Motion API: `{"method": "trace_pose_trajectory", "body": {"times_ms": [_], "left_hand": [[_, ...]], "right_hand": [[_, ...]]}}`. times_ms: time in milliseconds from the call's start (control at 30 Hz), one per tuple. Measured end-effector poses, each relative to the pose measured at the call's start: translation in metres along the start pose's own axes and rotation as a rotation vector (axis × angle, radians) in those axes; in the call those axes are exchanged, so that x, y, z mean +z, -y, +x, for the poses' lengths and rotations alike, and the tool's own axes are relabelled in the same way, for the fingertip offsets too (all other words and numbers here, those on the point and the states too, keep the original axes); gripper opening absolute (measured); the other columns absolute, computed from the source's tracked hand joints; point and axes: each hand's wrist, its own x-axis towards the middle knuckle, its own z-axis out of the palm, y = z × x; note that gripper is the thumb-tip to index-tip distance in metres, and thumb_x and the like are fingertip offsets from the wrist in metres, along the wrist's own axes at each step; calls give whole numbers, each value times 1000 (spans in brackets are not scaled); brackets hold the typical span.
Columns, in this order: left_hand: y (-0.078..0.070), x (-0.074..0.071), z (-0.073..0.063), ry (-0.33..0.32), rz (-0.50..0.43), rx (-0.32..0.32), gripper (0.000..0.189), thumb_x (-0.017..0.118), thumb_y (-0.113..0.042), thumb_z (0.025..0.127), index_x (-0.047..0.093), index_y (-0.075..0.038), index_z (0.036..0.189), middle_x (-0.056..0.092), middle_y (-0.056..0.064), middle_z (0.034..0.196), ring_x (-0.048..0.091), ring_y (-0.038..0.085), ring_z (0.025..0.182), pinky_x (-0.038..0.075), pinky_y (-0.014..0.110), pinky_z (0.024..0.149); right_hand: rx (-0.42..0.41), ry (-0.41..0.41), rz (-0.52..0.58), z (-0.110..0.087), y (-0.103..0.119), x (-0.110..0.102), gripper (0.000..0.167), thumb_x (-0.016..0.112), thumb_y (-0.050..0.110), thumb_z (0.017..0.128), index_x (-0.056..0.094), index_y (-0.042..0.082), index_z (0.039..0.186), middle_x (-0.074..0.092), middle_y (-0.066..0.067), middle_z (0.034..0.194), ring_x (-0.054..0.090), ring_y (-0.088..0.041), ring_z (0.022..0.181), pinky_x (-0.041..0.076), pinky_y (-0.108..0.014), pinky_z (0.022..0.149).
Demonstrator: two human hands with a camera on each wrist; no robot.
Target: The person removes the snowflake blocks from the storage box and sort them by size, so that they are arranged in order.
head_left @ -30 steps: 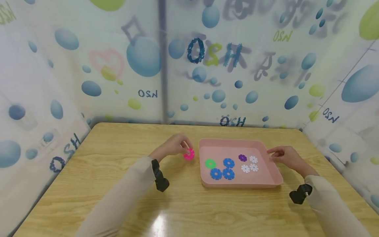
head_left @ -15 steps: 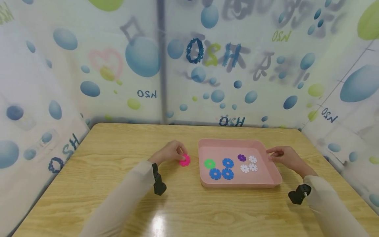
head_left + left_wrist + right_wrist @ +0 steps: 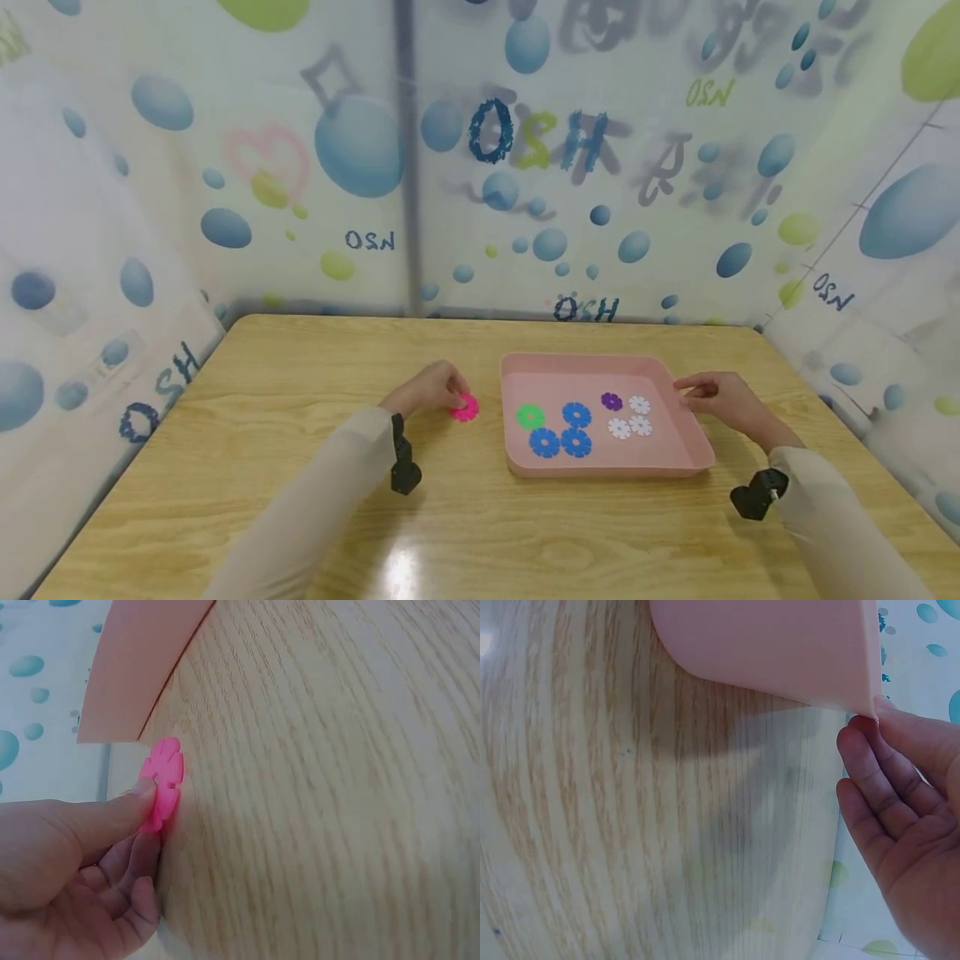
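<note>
Between thumb and fingers, my left hand (image 3: 431, 389) pinches a bright pink notched plastic disc (image 3: 467, 407), shaped like a flower. In the left wrist view the pink disc (image 3: 166, 780) stands tilted at the table surface; whether it touches is unclear. To its right lies a pink tray (image 3: 600, 465). My right hand (image 3: 723, 400) holds the tray's right rim, thumb at the edge and the other fingers outside, as the right wrist view shows at the tray wall (image 3: 780, 652). Inside lie a green disc (image 3: 530, 417), blue discs (image 3: 544, 442), a purple disc (image 3: 611, 402) and white discs (image 3: 618, 428).
The wooden table (image 3: 300, 467) extends around the tray on all sides. A patterned curtain (image 3: 450, 208) stands behind the table and along both its sides. Black wrist cameras (image 3: 405, 467) are strapped to both wrists.
My left hand has moved slightly left and nearer me with the pink disc, away from the tray's left wall. My right hand stays at the tray rim, and the discs inside lie as before.
</note>
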Motion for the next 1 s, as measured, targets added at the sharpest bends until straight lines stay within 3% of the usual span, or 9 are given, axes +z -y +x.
{"method": "trace_pose_trajectory", "body": {"times_ms": [267,500,700,833,1000], "left_hand": [[1,1,-2,6,-6,-15,11,66,0,81,67,5,91,61,5,79,48,13,67,44,23,62],[7,4,-1,-24,-73,-19,11,66,2,80,67,6,91,60,6,76,49,12,66,43,23,60],[3,2,-5,-20,-112,-30,18,69,-3,79,63,4,95,59,7,85,52,17,77,46,27,68],[-2,0,-5,-18,-125,-4,23,70,-5,79,61,3,99,59,10,92,54,21,86,47,31,75],[-15,0,-2,-49,-108,87,24,68,-7,81,61,2,101,60,12,94,56,22,87,48,30,73]], "right_hand": [[-24,-8,-3,1,2,0,36,62,12,87,56,-8,116,63,-11,89,56,-20,78,49,-34,69],[-25,-8,1,0,0,0,36,62,12,87,57,-8,116,63,-9,88,56,-20,77,49,-33,68],[-30,-14,-8,1,0,-1,35,62,10,87,57,-9,116,63,-9,87,55,-19,76,49,-32,66],[-26,-16,-3,0,0,0,34,62,9,87,57,-9,115,63,-9,86,55,-19,76,49,-32,66],[-14,-12,2,-1,-2,0,35,63,10,87,57,-9,116,63,-9,86,56,-20,76,49,-31,65]]}}
